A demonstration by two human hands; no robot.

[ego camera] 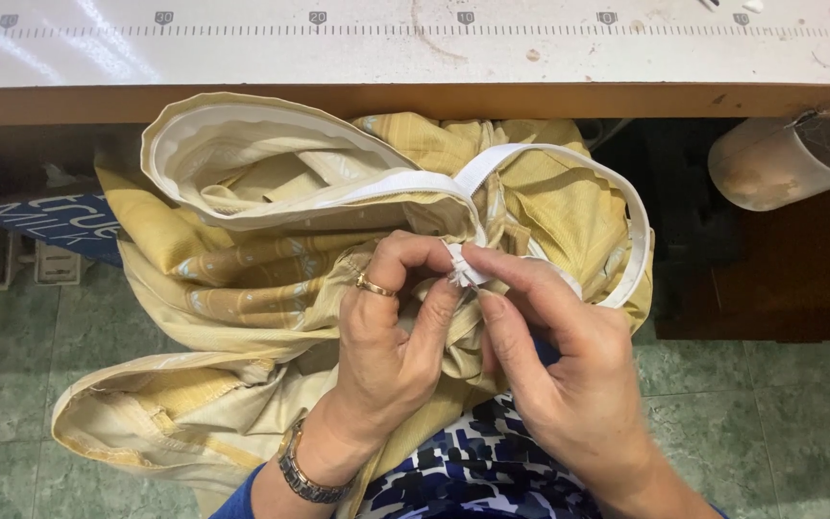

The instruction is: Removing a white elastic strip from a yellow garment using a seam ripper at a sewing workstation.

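A yellow patterned fabric piece (pixel 242 269) with a white waistband strip (pixel 357 187) lies bunched on my lap below the table edge. My left hand (pixel 386 336), with a gold ring and a metal wristwatch, pinches the fabric near the frayed end of a white elastic band (pixel 626 221). My right hand (pixel 549 356) grips that frayed white end (pixel 460 269) between thumb and forefinger. The two hands touch at the fingertips.
A white worktable (pixel 415 48) with a printed ruler scale runs along the top, its wooden edge just above the fabric. A beige cylinder (pixel 780 163) hangs under the table at right. Green tiled floor (pixel 770 423) lies below. Blue and white patterned clothing covers my lap.
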